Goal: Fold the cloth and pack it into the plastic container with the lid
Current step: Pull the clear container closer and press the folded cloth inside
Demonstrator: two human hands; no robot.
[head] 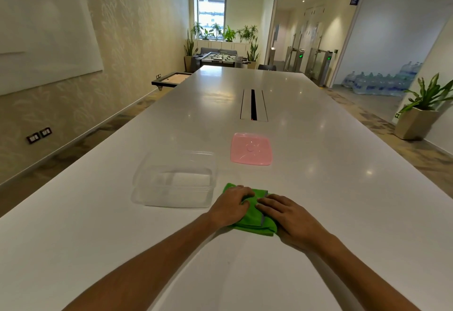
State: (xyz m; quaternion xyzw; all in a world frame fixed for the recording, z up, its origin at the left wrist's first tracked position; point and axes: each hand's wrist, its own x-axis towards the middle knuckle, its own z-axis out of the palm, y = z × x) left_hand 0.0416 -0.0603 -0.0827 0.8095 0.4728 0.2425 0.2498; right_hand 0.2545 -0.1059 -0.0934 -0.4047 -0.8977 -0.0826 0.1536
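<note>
White tabletop (pixel 98 237) runs down a long room. Toward its left edge stands the clear plastic container (pixel 175 179), its contents hard to make out. Near the near edge, the left hand (pixel 231 206) and right hand (pixel 288 217) press flat, fingers spread, on the folded green cloth (pixel 255 222), hiding much of it. Farther in lies the pink lid (pixel 251 149).

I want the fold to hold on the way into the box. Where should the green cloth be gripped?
Probably pinch the green cloth at its two short ends, left hand and right hand coming from either side, thumbs on top and fingers slid beneath. It lies flat on the table as a stacked bundle, so clamping all layers should keep it folded. The clear box sits open just to its left.
</note>
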